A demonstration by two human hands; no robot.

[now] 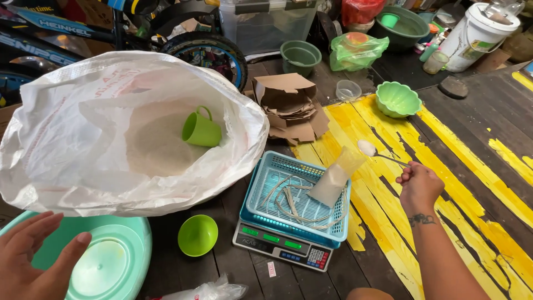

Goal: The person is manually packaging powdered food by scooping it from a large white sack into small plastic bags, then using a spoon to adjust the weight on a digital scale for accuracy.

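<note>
While the right hand (pixel 417 186) pinched the thin handle of a spoon (pixel 367 148) between thumb and curled fingers, the heaped white grain on its bowl sat right at the mouth of a small clear plastic bag (pixel 335 179), just past the fingertips. That bag leaned in a light blue plastic basket (pixel 266 191) on top of a digital scale (pixel 280 250), and it looked maybe a third to half full of the same pale grain, so I'd guess the filling was partway done, with the spoonful not yet tipped in. Some pale cord lay coiled in the basket next to the bag.

Meanwhile the left hand (pixel 34 261) was empty, with its fingers spread and loose, hovering over the rim of a big mint-green lid or basin (pixel 119 261) and, as far as I could tell, not gripping anything. Just beyond those fingers the big white woven sack (pixel 72 161) lay open, still holding plenty of rice, with a green plastic mug (pixel 201 131) resting on the grain inside.

A small lime-green bowl (pixel 197 235) sat empty on the dark floorboards between the left-hand fingers and the scale. Farther out past the spoon there was a scalloped green bowl (pixel 397 99) and a pile of flattened cardboard (pixel 291 105). I couldn't spot any finished bags.
</note>
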